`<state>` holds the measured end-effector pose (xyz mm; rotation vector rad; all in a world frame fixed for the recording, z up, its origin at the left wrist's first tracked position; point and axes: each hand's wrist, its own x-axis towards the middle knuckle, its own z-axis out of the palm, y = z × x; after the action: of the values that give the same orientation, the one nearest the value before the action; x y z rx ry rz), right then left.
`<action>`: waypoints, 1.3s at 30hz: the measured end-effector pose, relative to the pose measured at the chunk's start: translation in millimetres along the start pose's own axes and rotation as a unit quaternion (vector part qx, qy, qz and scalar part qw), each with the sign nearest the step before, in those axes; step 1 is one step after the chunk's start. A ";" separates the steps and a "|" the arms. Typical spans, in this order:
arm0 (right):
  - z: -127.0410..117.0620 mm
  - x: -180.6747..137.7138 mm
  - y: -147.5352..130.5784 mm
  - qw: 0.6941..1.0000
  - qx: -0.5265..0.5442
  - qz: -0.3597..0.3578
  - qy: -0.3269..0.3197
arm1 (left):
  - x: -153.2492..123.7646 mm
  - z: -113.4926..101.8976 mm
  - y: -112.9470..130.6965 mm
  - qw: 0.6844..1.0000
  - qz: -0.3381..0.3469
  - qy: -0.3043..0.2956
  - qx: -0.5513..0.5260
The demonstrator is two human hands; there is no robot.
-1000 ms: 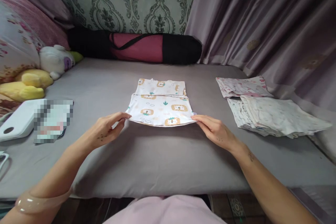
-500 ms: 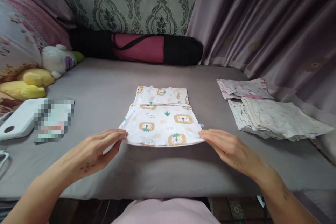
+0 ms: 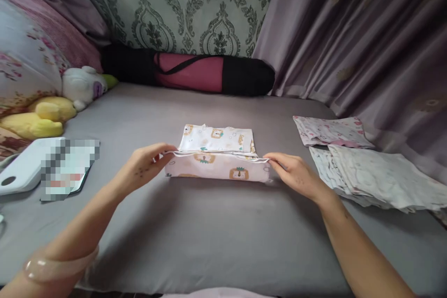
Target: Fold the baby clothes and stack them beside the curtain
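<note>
A white cloth garment [image 3: 220, 165] with lion-face and green leaf prints lies in the middle of the grey sheet, partly folded. Its near edge is lifted and turned over toward the far flap, so the underside faces me. At the left corner of that edge, my left hand [image 3: 148, 163] pinches the fabric between thumb and fingers. My right hand [image 3: 291, 172] grips the opposite corner in the same way. The edge is stretched between both hands, a little above the bed surface. What kind of garment it is I cannot tell.
Folded pale cloths [image 3: 384, 177] lie at the right, with a pink-patterned folded cloth [image 3: 331, 131] behind them. On the left are a white device [image 3: 30, 165], a blurred phone-like object [image 3: 70, 170] and plush toys [image 3: 49, 116]. A long black-and-maroon bag [image 3: 188, 72] rests against the wall.
Both hands have moved away from me, carrying the garment's near edge up and over toward its far part. My view has shifted slightly, and a bracelet now shows on the left forearm.
</note>
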<state>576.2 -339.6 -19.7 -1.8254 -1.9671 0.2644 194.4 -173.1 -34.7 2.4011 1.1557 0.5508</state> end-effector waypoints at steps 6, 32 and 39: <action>8.3 47.9 20.8 0.998 -0.041 0.038 -0.012 | 57.7 17.2 -17.4 0.999 -0.043 0.007 -0.014; 51.8 115.8 63.2 0.983 -0.113 0.142 -0.020 | 122.4 50.5 -36.1 0.993 -0.115 0.026 -0.025; 54.6 116.6 68.2 0.978 -0.090 0.187 -0.003 | 118.4 58.6 -40.1 0.986 -0.159 0.054 0.003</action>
<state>609.8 -209.2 -75.3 -2.3117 -1.6838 0.2117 267.4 -67.1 -84.7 2.1509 1.5514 0.5770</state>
